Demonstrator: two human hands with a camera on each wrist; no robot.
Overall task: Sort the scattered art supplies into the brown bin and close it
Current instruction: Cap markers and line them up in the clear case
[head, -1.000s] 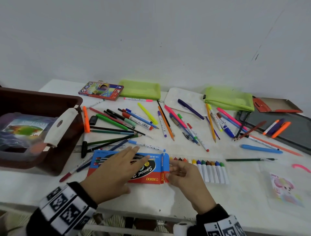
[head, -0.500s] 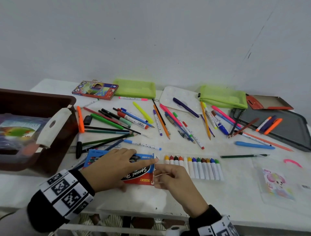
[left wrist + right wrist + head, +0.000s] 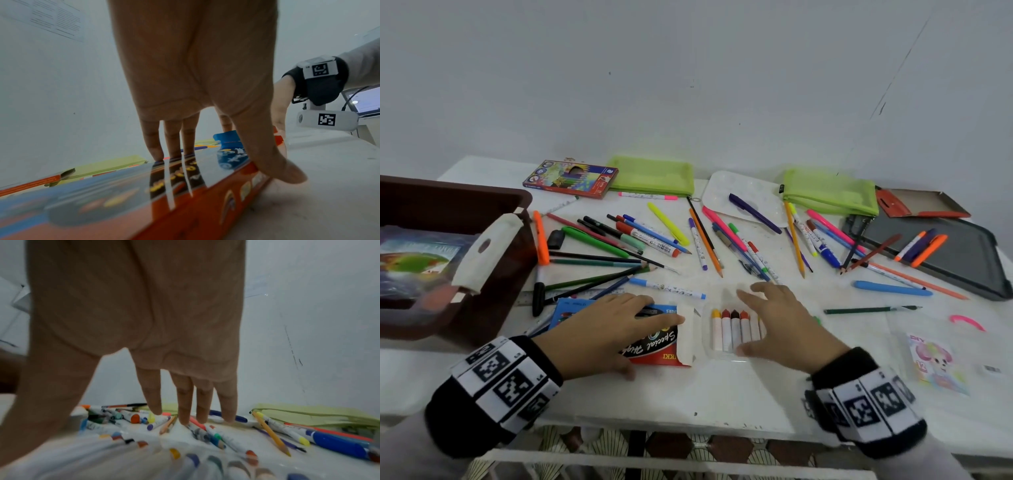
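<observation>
The left hand lies flat on the crayon box, its fingers straight and pressing the lid, thumb down along the near side; it pins the box to the tabletop and grips nothing. The box's open flap points toward 3 o'clock. Just beyond it lies the clear tray of crayons, close to the mouth but apart from it as far as the head view shows. The right hand is spread over the tray's right part, fingers straight and splayed; whether they touch the tray I cannot tell, since the wrist view is blurred low down. It holds nothing.

The bin stands open at 9 o'clock, its white latch facing the tabletop, with a packet already inside. Pens, pencils and markers lie strewn from 10 to 2 o'clock, with two green pouches at 12 and the dark lid at 2.

The likely step is sliding the tray into the box. Risks, as I judge them: the tray is flimsy and could buckle under a flat push, letting crayons roll out; its corner could catch on the flap and crumple it; the box could skid toward 9 o'clock into the pencils if the left hand eases off. Most supplies are not yet binned.
</observation>
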